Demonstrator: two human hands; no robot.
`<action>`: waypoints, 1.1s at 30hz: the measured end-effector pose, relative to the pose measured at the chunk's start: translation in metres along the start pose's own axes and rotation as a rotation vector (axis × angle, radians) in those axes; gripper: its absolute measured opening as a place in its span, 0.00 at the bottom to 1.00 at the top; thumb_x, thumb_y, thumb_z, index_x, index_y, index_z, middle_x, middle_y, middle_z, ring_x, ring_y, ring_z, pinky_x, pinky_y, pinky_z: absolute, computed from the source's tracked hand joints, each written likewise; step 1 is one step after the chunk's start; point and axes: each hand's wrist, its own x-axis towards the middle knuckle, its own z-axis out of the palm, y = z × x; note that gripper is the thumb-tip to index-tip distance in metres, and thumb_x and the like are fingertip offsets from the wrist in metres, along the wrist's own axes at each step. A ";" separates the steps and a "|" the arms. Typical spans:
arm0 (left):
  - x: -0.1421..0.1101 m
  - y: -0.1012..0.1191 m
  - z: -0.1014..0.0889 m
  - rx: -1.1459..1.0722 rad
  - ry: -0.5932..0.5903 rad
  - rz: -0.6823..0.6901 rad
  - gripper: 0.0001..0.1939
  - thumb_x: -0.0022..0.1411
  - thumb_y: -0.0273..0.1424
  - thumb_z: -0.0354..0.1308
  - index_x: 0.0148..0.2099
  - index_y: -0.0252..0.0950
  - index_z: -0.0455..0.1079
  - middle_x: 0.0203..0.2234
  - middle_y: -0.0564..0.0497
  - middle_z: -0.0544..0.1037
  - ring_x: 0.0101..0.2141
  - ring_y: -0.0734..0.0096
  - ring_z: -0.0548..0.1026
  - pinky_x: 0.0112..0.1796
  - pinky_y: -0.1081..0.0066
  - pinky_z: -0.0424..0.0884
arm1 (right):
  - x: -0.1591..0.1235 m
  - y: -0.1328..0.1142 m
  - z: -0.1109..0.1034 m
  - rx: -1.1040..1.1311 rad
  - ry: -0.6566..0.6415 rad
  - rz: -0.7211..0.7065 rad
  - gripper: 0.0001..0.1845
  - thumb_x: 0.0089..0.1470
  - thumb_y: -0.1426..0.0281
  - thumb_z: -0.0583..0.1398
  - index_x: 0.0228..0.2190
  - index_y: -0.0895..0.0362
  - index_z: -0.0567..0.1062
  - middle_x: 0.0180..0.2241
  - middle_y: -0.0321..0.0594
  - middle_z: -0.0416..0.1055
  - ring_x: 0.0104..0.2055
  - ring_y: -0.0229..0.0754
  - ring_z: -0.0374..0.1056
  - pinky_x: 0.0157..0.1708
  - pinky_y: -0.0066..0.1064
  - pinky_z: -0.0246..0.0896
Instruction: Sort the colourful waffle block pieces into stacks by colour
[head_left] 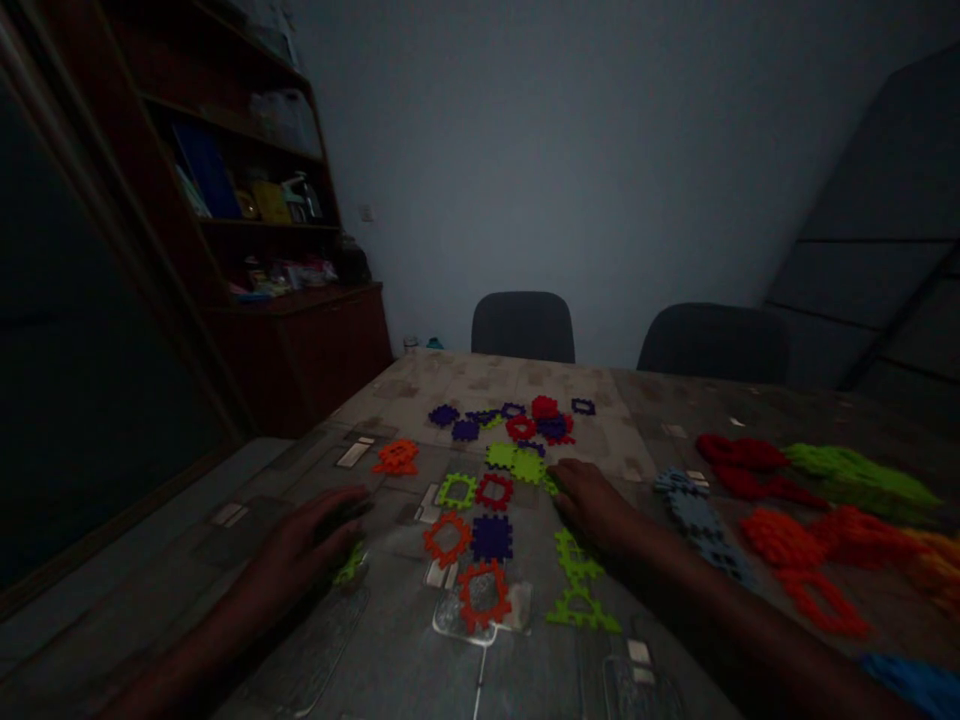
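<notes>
Flat plastic interlocking building pieces with toothed edges lie about the table. My left hand (311, 540) is low over the left side, thumb and fingers apart. Just below its thumb a lime green piece (349, 565) partly shows. At the centre right, my right hand (592, 498) has its fingers closed on a lime green piece (552, 484), mostly hidden under them. Beside those fingertips are joined lime squares (514, 461). Between my hands lie a green frame (457, 491), a red frame (494, 491), a purple square (492, 538) and orange frames (484, 595).
Stacked orange pieces (397, 456) stand at left. Purple pieces (444, 415) and red pieces (544, 407) lie farther back. Grey pieces (694, 510), a green heap (859, 478) and a red-orange heap (832, 540) are at right. Two chairs (523, 325) stand behind the table (420, 385).
</notes>
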 end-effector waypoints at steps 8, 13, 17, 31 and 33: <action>-0.018 0.038 0.039 -0.205 -0.171 0.003 0.23 0.64 0.48 0.56 0.55 0.42 0.75 0.56 0.45 0.76 0.57 0.50 0.73 0.60 0.51 0.67 | -0.031 -0.052 0.004 0.029 0.016 -0.047 0.19 0.60 0.75 0.56 0.52 0.59 0.75 0.54 0.51 0.71 0.56 0.54 0.65 0.57 0.44 0.56; -0.001 0.047 0.041 -0.246 -0.095 0.084 0.20 0.67 0.45 0.53 0.55 0.43 0.74 0.56 0.46 0.77 0.56 0.53 0.74 0.60 0.53 0.67 | -0.025 -0.079 0.006 0.019 0.033 -0.054 0.13 0.60 0.68 0.61 0.45 0.59 0.78 0.48 0.49 0.73 0.53 0.55 0.65 0.54 0.44 0.56; 0.032 0.042 0.037 -0.136 -0.092 0.118 0.22 0.64 0.45 0.52 0.52 0.39 0.75 0.53 0.44 0.79 0.56 0.50 0.74 0.58 0.52 0.68 | -0.017 -0.097 0.016 0.027 0.036 -0.047 0.22 0.56 0.61 0.66 0.48 0.62 0.77 0.50 0.54 0.71 0.55 0.59 0.63 0.55 0.48 0.55; 0.198 0.034 0.085 0.197 -0.119 0.054 0.18 0.70 0.37 0.62 0.58 0.36 0.69 0.58 0.43 0.71 0.56 0.52 0.71 0.56 0.46 0.68 | 0.040 -0.018 -0.007 0.051 0.217 0.118 0.15 0.65 0.69 0.59 0.52 0.58 0.74 0.53 0.50 0.72 0.56 0.50 0.67 0.57 0.42 0.60; 0.208 0.023 0.085 0.215 -0.094 0.015 0.19 0.70 0.38 0.62 0.58 0.36 0.70 0.58 0.42 0.71 0.57 0.51 0.71 0.57 0.45 0.67 | 0.067 0.011 -0.016 0.029 0.258 0.210 0.15 0.65 0.66 0.61 0.52 0.57 0.73 0.54 0.46 0.72 0.54 0.50 0.69 0.55 0.48 0.64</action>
